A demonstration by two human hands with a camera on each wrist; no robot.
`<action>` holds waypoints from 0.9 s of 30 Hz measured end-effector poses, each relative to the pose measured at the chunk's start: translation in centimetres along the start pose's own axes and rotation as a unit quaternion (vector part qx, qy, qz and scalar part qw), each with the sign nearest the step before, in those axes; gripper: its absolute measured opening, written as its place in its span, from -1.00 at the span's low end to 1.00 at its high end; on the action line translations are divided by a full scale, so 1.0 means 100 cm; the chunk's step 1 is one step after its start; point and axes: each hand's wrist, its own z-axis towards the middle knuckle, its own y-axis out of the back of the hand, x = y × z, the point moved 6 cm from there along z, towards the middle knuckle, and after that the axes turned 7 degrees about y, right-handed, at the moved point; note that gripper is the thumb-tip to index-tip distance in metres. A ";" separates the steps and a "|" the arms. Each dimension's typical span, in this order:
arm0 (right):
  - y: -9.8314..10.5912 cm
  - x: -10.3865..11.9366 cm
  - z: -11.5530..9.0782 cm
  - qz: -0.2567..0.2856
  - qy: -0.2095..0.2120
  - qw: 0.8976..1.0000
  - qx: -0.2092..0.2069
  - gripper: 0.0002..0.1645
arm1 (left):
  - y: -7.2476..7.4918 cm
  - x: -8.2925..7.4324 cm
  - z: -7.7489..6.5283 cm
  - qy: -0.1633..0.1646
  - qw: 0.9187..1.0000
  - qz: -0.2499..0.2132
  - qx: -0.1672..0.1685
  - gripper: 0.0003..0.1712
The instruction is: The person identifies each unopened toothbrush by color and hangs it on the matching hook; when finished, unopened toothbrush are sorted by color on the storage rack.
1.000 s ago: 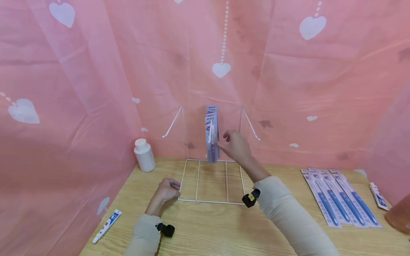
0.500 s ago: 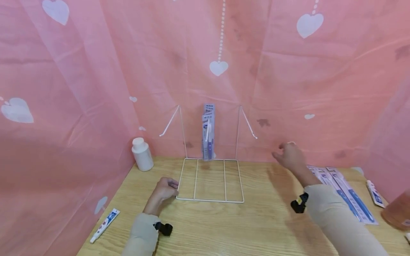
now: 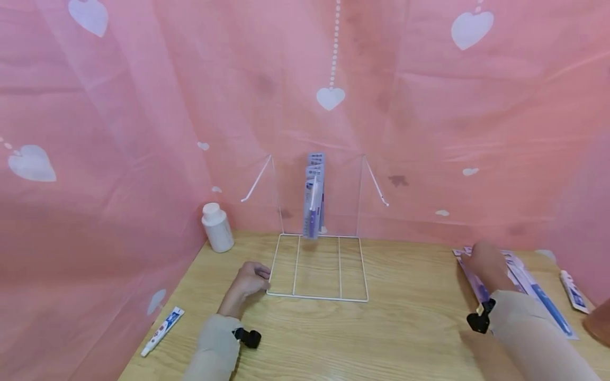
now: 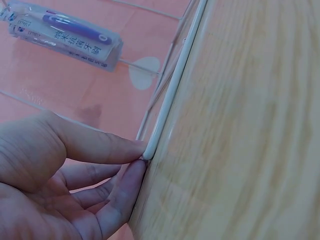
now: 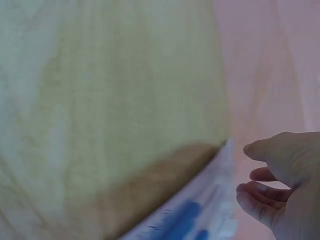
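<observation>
My left hand [image 3: 250, 279] pinches the front left corner of a white wire display rack [image 3: 316, 299] between thumb and fingers; the left wrist view shows the hold up close. Several packaged toothbrushes [image 3: 312, 203] with purple handles hang on the rack's middle hook. At the right, my right hand [image 3: 487, 263] is over the top ends of several packaged toothbrushes [image 3: 548, 302] lying on the table, covering part of them. In the right wrist view the thumb and fingers of that hand [image 5: 287, 185] stand apart, beside the end of a blurred pack [image 5: 185, 215].
A white bottle [image 3: 217, 228] stands at the back left of the wooden table [image 3: 405, 328]. One toothpaste tube [image 3: 162, 332] lies at the left, another [image 3: 574, 291] at the far right beside a brownish container [image 3: 598, 323]. Pink curtain [image 3: 429, 132] surrounds the table's back and sides.
My right hand has moved away from the hanging toothbrush packs, rightward and down to the packs on the table. The left hand has stayed at the rack's corner.
</observation>
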 end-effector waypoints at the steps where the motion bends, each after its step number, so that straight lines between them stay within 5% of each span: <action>1: 0.000 -0.004 -0.003 -0.001 -0.009 1.000 0.002 -0.55 | -0.002 -0.001 0.001 -0.003 1.000 -0.001 0.003 -0.61; 19: -0.017 -0.013 -0.005 -0.018 -0.035 0.999 0.020 -0.69 | -0.004 -0.004 -0.001 0.008 1.000 0.002 -0.002 -0.60; 27: -0.014 0.003 -0.001 -0.030 0.018 0.999 -0.004 -0.82 | -0.002 -0.003 -0.002 0.005 1.000 0.000 0.000 -0.59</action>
